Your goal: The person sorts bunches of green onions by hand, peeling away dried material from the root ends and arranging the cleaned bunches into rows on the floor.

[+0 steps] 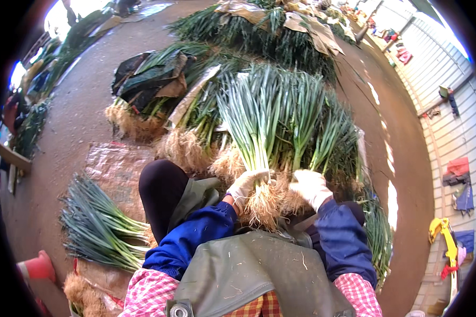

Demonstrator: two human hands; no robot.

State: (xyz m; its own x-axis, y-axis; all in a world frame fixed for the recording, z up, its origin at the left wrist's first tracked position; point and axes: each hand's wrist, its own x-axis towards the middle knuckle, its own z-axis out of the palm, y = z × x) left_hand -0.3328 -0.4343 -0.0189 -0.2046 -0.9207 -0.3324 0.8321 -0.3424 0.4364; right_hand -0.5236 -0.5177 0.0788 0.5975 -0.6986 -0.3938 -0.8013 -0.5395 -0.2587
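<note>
My left hand (pixel 246 186), in a white glove, is closed around a bunch of green onions (pixel 255 127) just above its pale, stringy roots (pixel 263 207). The long green leaves fan out away from me. To its right, my right hand (pixel 309 188), also gloved in white, has its fingers curled in beside the bases of more green onions (pixel 304 127). Whatever its fingers hold is hidden. A dense pile of green onions (pixel 336 134) with tangled roots lies directly in front of my knees.
Another bunch of green onions (pixel 103 224) lies at my left on brown sheeting (pixel 116 161). Dark plastic (pixel 150 79) partly covers a heap beyond. More onions (pixel 264 39) lie at the far end. A red cone (pixel 39 267) stands at lower left; a corrugated wall (pixel 447 105) runs along the right.
</note>
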